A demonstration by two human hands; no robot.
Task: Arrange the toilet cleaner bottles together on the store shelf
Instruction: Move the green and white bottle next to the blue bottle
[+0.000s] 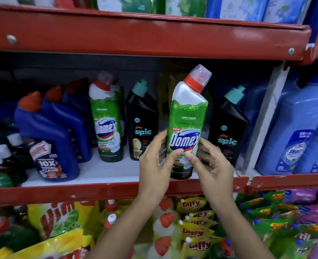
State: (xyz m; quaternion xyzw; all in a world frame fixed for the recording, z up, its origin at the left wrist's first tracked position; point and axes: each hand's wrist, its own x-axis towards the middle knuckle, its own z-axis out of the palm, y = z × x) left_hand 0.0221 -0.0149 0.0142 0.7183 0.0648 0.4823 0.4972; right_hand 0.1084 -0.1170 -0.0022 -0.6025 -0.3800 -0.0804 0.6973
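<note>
One Domex bottle (187, 126) is gripped at the shelf (106, 171) front by both hands, left (155, 165) and right (213, 165), fingers curled around it. Behind, one more Domex (107, 126), two Spic bottles (142, 126) and three blue bottles (49, 135) are counted.

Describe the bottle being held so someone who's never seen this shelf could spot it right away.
Look at the middle red shelf, toward its right half. Between two black Spic bottles stands a green Domex bottle at the front edge, both hands around its lower part. Unlike the other Domex bottle further left, it shows "Lime Fresh" plainly.
</note>
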